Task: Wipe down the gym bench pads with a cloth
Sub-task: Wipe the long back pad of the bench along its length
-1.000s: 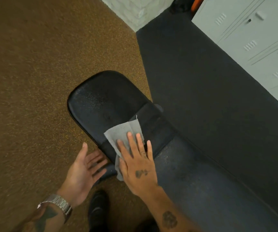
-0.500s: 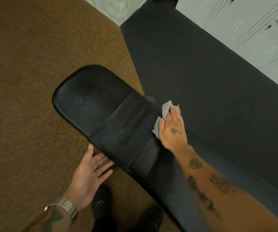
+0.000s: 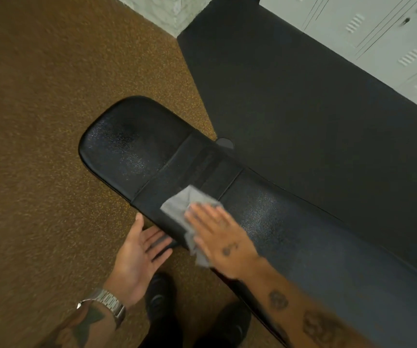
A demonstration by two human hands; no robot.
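A black padded gym bench runs from centre left to lower right: a short rounded seat pad and a long back pad, joined by a dull black strip. A grey cloth lies on the near side of that strip, draped over the bench's near edge. My right hand presses flat on the cloth with straight fingers. My left hand hangs beside the bench's near edge, palm up and fingers relaxed, holding nothing. A metal watch sits on its wrist.
Brown speckled flooring covers the left; a dark rubber mat lies beyond the bench. Pale metal lockers line the upper right and a white brick corner stands at the top. My dark shoes are beneath the bench edge.
My right hand has swept the cloth from the far edge of the bench back across the strip to the near edge. The left hand stayed beside the bench.
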